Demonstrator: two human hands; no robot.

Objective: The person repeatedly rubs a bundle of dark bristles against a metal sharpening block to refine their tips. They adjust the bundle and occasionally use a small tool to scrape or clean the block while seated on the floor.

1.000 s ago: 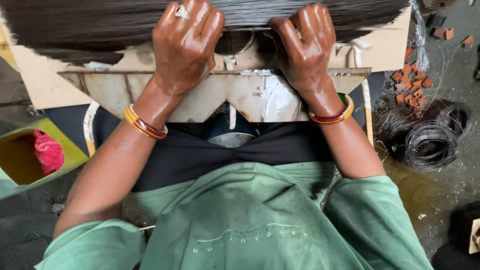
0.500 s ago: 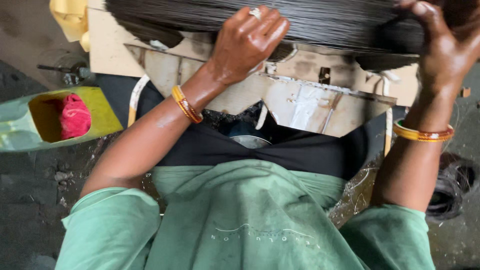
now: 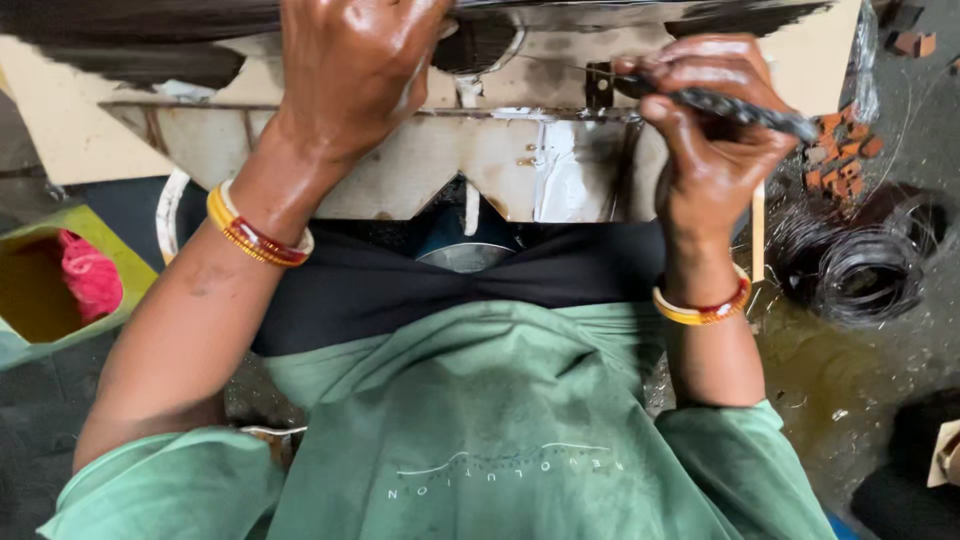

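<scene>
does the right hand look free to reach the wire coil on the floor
Probably not as it stands: the right hand is closed around a dark twisted rod up at the metal frame. The wire coil lies open to its right, nothing covering it.

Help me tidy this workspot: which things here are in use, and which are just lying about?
In use:
- left hand on dark wire bundle
- right hand gripping twisted wire strand
- metal stand

Lying about:
- wire coil
- brick bits
- yellow tub with pink cloth

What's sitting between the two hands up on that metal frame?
In the head view, between the left hand and right hand lies the metal frame's bare plate with a small dark upright bracket.
</scene>
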